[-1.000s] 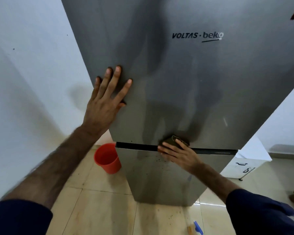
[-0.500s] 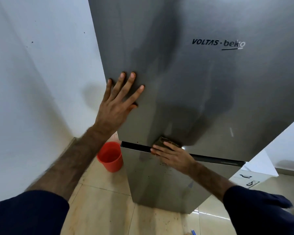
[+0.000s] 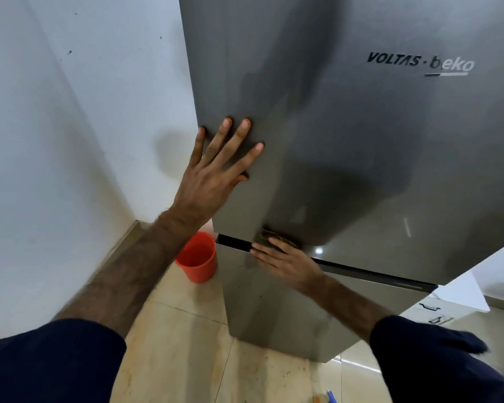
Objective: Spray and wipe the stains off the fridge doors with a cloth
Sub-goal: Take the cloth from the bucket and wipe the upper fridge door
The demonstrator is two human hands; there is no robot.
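A tall grey steel fridge fills the view, its upper door (image 3: 346, 141) above a dark gap and its lower door (image 3: 274, 309) beneath. My left hand (image 3: 216, 170) lies flat with spread fingers near the upper door's left edge. My right hand (image 3: 285, 260) presses a small olive cloth (image 3: 269, 235) with straight fingers against the bottom edge of the upper door, at the gap. Most of the cloth is hidden under my fingers.
A red bucket (image 3: 197, 257) stands on the tiled floor left of the fridge, close to the white wall (image 3: 70, 141). A white cabinet (image 3: 448, 303) sits to the right. A blue-tipped object (image 3: 330, 398) lies on the floor at the bottom edge.
My right hand with the cloth has slid left along the gap between the doors. The view has swung left, and my left hand stays flat on the upper door.
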